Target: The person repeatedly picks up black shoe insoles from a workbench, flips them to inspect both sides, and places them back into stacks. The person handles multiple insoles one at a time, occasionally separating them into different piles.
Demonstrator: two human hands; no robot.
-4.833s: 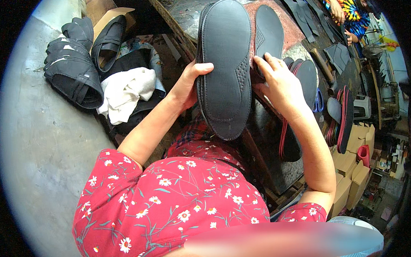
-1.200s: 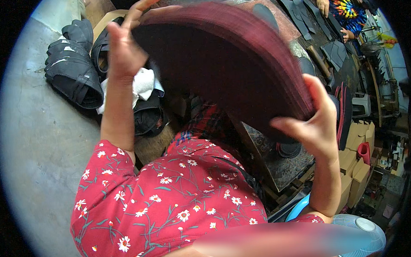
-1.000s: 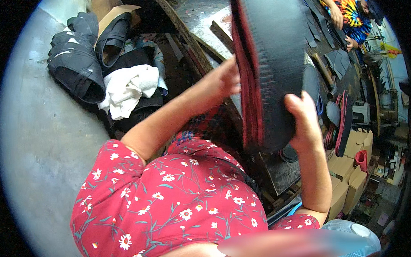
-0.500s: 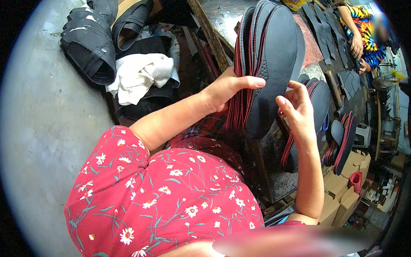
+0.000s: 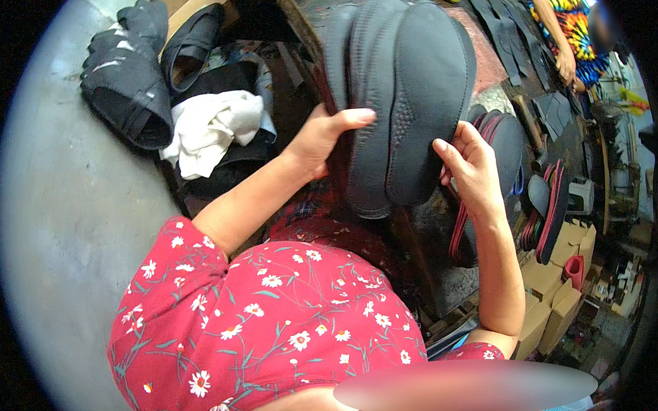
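Observation:
A fanned stack of black shoe insoles with stitched edges and a dotted patch is held up in front of me. My left hand grips the stack from its left side, thumb across the faces and fingers hidden behind. At the stack's right edge, my right hand is closed in a pinch on the outermost insole, which is spread to the right of the others. More black insoles with red edges stand on the bench just beyond my right hand.
Black strap shoes and a white cloth lie to the left. A hammer and dark material strips lie on the bench. At far right are a co-worker's arm, another insole stack and cardboard boxes.
The stack has turned to face me more and shifted slightly left. Its insoles are spread wider apart. My right hand has closed from spread fingers onto the outermost insole's edge.

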